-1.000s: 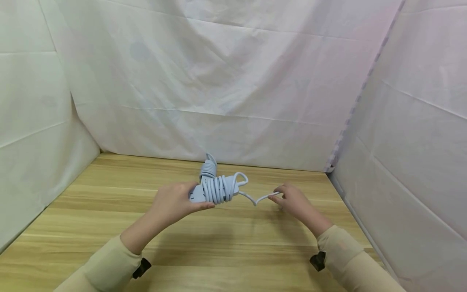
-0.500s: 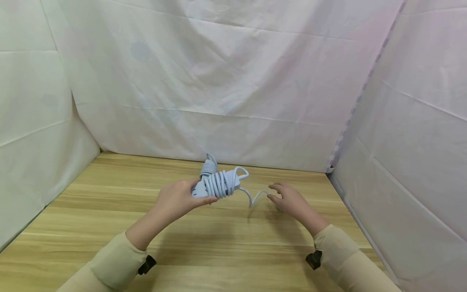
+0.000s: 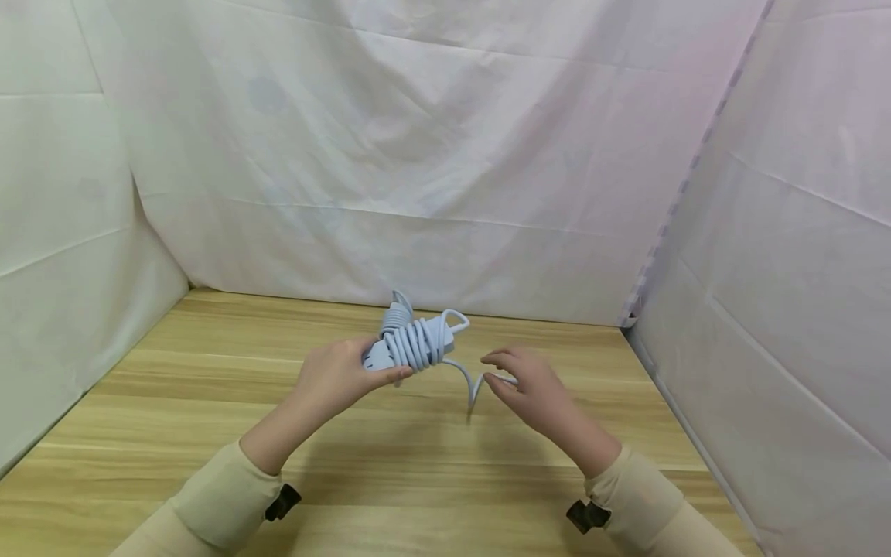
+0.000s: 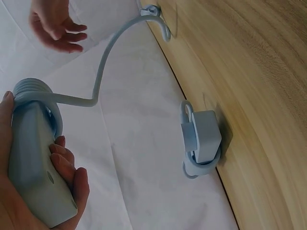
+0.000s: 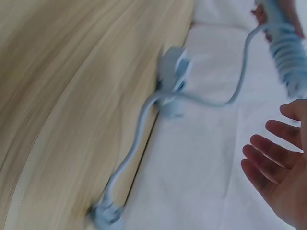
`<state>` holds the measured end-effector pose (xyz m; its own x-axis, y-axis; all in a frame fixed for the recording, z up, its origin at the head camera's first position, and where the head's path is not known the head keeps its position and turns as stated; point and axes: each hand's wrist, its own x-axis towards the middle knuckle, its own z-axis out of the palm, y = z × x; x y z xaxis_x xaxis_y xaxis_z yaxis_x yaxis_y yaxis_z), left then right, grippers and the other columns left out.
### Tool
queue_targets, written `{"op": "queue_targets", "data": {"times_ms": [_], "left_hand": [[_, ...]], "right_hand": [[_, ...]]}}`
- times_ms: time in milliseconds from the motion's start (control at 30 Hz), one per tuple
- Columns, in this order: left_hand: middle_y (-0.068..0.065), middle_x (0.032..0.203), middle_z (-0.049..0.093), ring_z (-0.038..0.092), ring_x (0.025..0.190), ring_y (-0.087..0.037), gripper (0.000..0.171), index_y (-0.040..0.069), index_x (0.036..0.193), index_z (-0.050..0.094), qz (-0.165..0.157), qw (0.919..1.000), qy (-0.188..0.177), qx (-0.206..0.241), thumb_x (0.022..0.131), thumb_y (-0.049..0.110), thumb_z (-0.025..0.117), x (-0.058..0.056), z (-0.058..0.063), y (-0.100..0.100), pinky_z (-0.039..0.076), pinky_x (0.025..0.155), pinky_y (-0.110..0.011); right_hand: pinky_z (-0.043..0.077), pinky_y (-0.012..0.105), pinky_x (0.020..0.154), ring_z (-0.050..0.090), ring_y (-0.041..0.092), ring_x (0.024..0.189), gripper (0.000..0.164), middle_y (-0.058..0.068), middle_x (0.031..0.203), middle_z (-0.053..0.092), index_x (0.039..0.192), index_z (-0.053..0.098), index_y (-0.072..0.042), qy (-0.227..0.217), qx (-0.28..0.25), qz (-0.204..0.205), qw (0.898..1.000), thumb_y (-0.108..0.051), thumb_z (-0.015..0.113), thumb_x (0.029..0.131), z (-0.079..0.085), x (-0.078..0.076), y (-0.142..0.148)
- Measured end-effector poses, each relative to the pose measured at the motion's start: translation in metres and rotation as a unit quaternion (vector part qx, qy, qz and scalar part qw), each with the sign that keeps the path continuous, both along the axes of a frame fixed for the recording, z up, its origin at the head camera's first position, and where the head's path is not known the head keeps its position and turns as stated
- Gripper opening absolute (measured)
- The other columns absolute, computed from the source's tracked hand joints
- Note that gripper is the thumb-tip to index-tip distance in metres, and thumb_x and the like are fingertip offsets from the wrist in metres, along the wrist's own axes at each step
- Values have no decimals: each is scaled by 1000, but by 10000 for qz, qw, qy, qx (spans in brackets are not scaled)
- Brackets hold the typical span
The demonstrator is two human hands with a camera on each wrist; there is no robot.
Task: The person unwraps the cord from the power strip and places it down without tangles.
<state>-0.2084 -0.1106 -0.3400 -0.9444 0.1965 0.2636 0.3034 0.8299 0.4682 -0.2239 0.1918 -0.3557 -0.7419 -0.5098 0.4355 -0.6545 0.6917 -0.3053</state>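
A pale blue power strip point(image 4: 36, 163) is held in my left hand point(image 3: 337, 383), thumb on one side and fingers on the other, above the table. Its cord is wound several times round the far half, with a small loop point(image 3: 455, 317) at the end. From there a loose length of cord point(image 5: 139, 129) sags to the tabletop, ending in a plug point(image 5: 106, 215) that lies on the wood. My right hand point(image 3: 532, 391) is beside this cord, fingers spread and relaxed, gripping nothing; the right wrist view shows its palm free.
A second power strip point(image 4: 206, 136), wrapped in its own cord, lies at the back of the wooden table point(image 3: 390, 495), partly behind the held one in the head view. White cloth point(image 3: 445, 155) hangs along the back and both sides.
My right hand has let go of the cord it pinched and moved left toward the power strip. The cord droops lower, and my left hand has tilted the strip's far end slightly up.
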Motion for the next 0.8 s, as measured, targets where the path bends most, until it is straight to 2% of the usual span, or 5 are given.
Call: {"op": "queue_targets", "data": {"times_ms": [167, 367, 467, 633, 800], "left_hand": [[4, 72, 60, 51, 59, -15, 64, 14, 97, 66, 91, 9999, -40, 105, 75, 74, 63, 0, 0, 1, 39, 49, -32], [5, 69, 58, 51, 57, -13, 60, 16, 92, 66, 97, 9997, 1, 217, 76, 74, 62, -1, 1, 3, 39, 49, -32], [6, 69, 58, 50, 58, -14, 59, 18, 90, 65, 71, 9997, -23, 235, 76, 75, 62, -1, 2, 5, 39, 50, -32], [5, 71, 58, 51, 60, -15, 57, 18, 90, 65, 99, 9995, 27, 300, 76, 72, 64, 0, 3, 8, 38, 50, -32], [4, 68, 55, 49, 59, -15, 56, 17, 87, 64, 110, 9992, 128, 367, 76, 72, 64, 1, 3, 11, 36, 49, -32]], "right_hand": [[51, 37, 82, 63, 19, 98, 21, 3, 107, 66, 111, 69, -7, 492, -342, 830, 9947, -12, 69, 91, 2, 12, -20], [51, 37, 88, 62, 22, 108, 29, 8, 114, 67, 115, 67, -4, 999, -256, 1508, 9832, -12, 72, 88, -2, 19, -45], [50, 36, 90, 61, 22, 112, 31, 9, 118, 66, 117, 67, -4, 1023, -176, 1555, 9824, -13, 73, 88, -4, 19, -56], [47, 31, 93, 60, 17, 115, 35, 5, 122, 65, 123, 65, -7, 665, -48, 1414, 9877, -18, 70, 91, -7, 15, -73], [51, 27, 81, 65, 15, 95, 23, 2, 106, 68, 109, 69, -9, 429, -176, 1261, 9909, -21, 72, 90, -12, 13, -86]]}}
